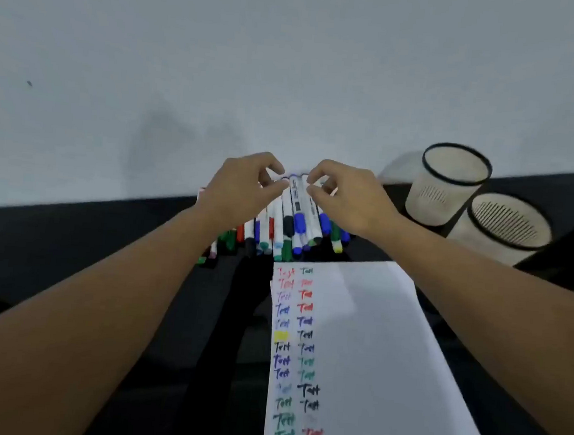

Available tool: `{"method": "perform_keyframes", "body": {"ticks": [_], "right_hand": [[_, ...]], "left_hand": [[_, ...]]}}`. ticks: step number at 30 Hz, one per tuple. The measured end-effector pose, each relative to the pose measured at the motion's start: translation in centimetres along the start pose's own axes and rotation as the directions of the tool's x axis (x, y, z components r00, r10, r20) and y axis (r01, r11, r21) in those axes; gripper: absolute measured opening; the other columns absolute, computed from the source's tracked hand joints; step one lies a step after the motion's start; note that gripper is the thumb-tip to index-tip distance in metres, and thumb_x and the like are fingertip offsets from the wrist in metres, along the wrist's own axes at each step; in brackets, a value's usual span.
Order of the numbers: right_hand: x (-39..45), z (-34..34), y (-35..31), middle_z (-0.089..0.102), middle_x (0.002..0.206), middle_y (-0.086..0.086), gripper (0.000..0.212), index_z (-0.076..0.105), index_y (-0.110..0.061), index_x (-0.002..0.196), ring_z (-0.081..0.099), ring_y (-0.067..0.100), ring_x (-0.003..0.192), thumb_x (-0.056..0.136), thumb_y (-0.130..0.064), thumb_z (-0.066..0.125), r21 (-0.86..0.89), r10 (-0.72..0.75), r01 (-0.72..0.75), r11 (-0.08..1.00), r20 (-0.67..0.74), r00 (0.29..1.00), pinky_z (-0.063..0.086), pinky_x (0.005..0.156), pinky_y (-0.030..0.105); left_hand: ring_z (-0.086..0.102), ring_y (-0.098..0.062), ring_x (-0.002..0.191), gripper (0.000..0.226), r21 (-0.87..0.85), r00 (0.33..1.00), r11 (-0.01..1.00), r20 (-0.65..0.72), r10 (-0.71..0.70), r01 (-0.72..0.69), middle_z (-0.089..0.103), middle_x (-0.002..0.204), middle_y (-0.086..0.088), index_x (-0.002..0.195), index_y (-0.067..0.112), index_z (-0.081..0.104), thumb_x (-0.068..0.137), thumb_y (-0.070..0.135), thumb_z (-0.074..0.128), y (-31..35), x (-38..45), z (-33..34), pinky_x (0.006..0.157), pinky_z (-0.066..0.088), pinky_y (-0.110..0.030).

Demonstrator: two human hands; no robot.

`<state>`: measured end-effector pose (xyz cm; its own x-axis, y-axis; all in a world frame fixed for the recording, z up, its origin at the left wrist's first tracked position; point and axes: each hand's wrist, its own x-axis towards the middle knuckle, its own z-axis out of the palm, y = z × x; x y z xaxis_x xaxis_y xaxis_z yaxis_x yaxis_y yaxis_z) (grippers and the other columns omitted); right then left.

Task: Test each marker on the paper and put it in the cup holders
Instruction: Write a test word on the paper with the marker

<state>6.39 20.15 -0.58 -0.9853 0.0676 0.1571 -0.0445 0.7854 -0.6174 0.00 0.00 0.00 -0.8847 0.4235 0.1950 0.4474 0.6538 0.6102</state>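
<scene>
A pile of markers (277, 230) with white barrels and blue, green, red and black caps lies at the table's far edge against the wall. My left hand (243, 190) and my right hand (348, 201) hover over its far end, fingers curled in a pinch at the marker tips. A blue-capped marker (296, 206) lies between the two hands. Motion blur hides whether either pinch grips a marker. The white paper (373, 327) lies in front of the pile and carries two columns of "Test" in several colours. Two mesh cup holders (431, 197) (518, 223) stand at the right.
The table (104, 254) is black and ends at a pale wall (222, 57) right behind the markers. The cup holders have black rims, touch each other, and show no markers inside. The paper's left edge runs down the middle of the table.
</scene>
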Motion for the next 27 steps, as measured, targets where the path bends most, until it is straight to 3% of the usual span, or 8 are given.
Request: {"method": "perform_keyframes", "body": {"ticks": [4, 7, 10, 13, 16, 21, 24, 27], "right_hand": [[-1.5, 1.8, 0.8, 0.066, 0.093, -0.008, 0.024, 0.065, -0.035, 0.118, 0.063, 0.017, 0.087, 0.100, -0.050, 0.057, -0.218, -0.005, 0.021, 0.976, 0.072, 0.997, 0.056, 0.079, 0.040], [-3.0, 2.9, 0.7, 0.062, 0.104, -0.005, 0.033, 0.061, -0.041, 0.125, 0.061, 0.019, 0.094, 0.098, -0.058, 0.055, -0.355, 0.026, 0.021, 0.935, 0.127, 0.992, 0.056, 0.079, 0.038], [-4.6, 3.6, 0.2, 0.063, 0.109, -0.005, 0.030, 0.060, -0.042, 0.126, 0.062, 0.021, 0.096, 0.100, -0.054, 0.053, -0.415, 0.061, -0.006, 0.910, 0.119, 0.991, 0.057, 0.078, 0.038], [-6.2, 4.7, 0.1, 0.067, 0.110, 0.000, 0.023, 0.060, -0.037, 0.124, 0.062, 0.023, 0.093, 0.104, -0.040, 0.049, -0.475, 0.059, -0.002, 0.880, 0.105, 0.993, 0.055, 0.071, 0.036], [-7.4, 5.3, 0.3, 0.066, 0.108, 0.001, 0.024, 0.059, -0.032, 0.127, 0.062, 0.024, 0.092, 0.105, -0.033, 0.051, -0.434, 0.036, -0.006, 0.901, 0.061, 0.997, 0.057, 0.075, 0.041], [-8.6, 5.0, 0.7, 0.062, 0.099, -0.004, 0.019, 0.060, -0.029, 0.121, 0.059, 0.020, 0.083, 0.104, -0.034, 0.053, -0.329, -0.089, 0.063, 0.942, -0.065, 0.994, 0.054, 0.068, 0.038], [-9.2, 4.0, 0.5, 0.056, 0.093, -0.008, 0.012, 0.059, -0.027, 0.114, 0.057, 0.016, 0.077, 0.103, -0.031, 0.058, -0.252, -0.171, 0.127, 0.959, -0.160, 0.972, 0.052, 0.065, 0.037], [-10.2, 3.1, 0.2, 0.051, 0.082, -0.013, 0.006, 0.062, -0.021, 0.106, 0.052, 0.012, 0.070, 0.101, -0.019, 0.059, -0.189, -0.257, 0.211, 0.959, -0.267, 0.929, 0.046, 0.061, 0.031]], "left_hand": [[0.064, -0.007, 0.072, 0.018, -0.006, 0.999, 1.000, -0.030, -0.021, 0.021, 0.067, 0.081, 0.010, 0.108, 0.035, 0.065, 0.092, 0.043, 0.066, -0.7, -3.1, 1.0, 0.075, 0.056, -0.035], [0.062, -0.007, 0.069, 0.021, 0.008, 0.998, 0.999, -0.046, -0.040, 0.040, 0.065, 0.080, 0.009, 0.112, 0.032, 0.063, 0.093, 0.041, 0.065, 0.0, -5.8, 0.7, 0.068, 0.053, -0.031], [0.062, -0.006, 0.065, 0.022, 0.014, 0.997, 0.999, -0.067, -0.049, 0.050, 0.066, 0.079, 0.008, 0.114, 0.029, 0.063, 0.094, 0.038, 0.065, 0.9, -8.5, 0.4, 0.063, 0.049, -0.027], [0.064, -0.009, 0.072, 0.023, 0.043, 0.997, 0.997, -0.049, -0.059, 0.061, 0.067, 0.077, 0.005, 0.115, 0.028, 0.063, 0.095, 0.038, 0.064, 1.6, -10.8, 0.2, 0.070, 0.053, -0.028], [0.062, -0.012, 0.071, 0.022, 0.055, 0.997, 0.996, -0.034, -0.073, 0.075, 0.066, 0.075, 0.004, 0.116, 0.028, 0.062, 0.096, 0.038, 0.062, 1.9, -12.1, 0.0, 0.073, 0.055, -0.031], [0.056, -0.006, 0.065, 0.022, 0.090, 0.997, 0.994, -0.023, -0.068, 0.070, 0.063, 0.075, 0.009, 0.118, 0.028, 0.061, 0.098, 0.036, 0.061, 2.0, -12.7, 0.3, 0.068, 0.050, -0.027], [0.059, -0.005, 0.073, 0.025, 0.119, 0.999, 0.991, -0.018, -0.051, 0.053, 0.067, 0.080, 0.009, 0.123, 0.029, 0.060, 0.098, 0.035, 0.060, 2.0, -12.5, 1.0, 0.074, 0.053, -0.030], [0.058, -0.012, 0.094, 0.038, 0.177, 0.999, 0.984, -0.039, 0.031, -0.024, 0.062, 0.106, 0.007, 0.136, 0.032, 0.054, 0.099, 0.031, 0.060, 2.1, -11.7, 2.4, 0.088, 0.052, -0.039]]}}
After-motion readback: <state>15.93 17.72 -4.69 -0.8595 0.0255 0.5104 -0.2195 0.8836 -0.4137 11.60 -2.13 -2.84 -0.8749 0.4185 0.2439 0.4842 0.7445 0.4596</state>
